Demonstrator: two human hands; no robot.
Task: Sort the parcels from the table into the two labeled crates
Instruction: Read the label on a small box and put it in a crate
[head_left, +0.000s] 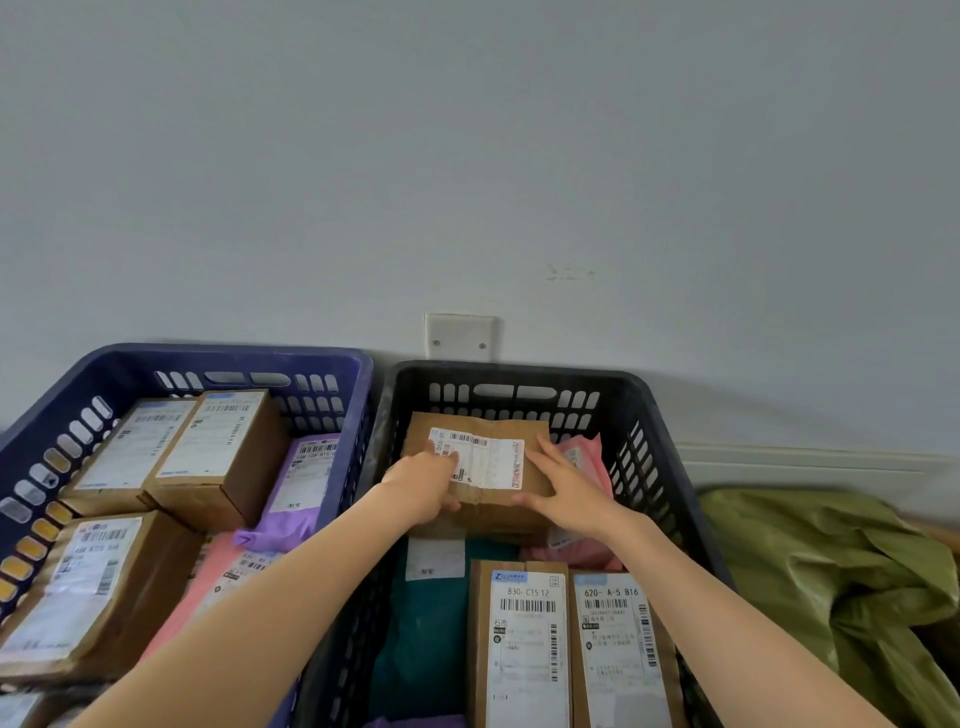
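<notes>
A brown cardboard parcel (488, 506) with a white shipping label sits at the back of the black crate (654, 447). My left hand (423, 483) grips its left side, thumb on the label. My right hand (563, 488) holds its right side, fingers spread over the top edge. Beneath and beside it lie a pink mailer (584, 454) and a teal mailer (415, 639). Two upright labelled boxes (524, 644) stand at the crate's front. The blue crate (218, 361) to the left holds several brown boxes (218, 457), a purple mailer (306, 478) and a pink mailer (208, 587).
A crumpled olive-green bag (831, 577) lies right of the black crate. Both crates stand against a grey wall with a white wall plate (460, 335) just above them.
</notes>
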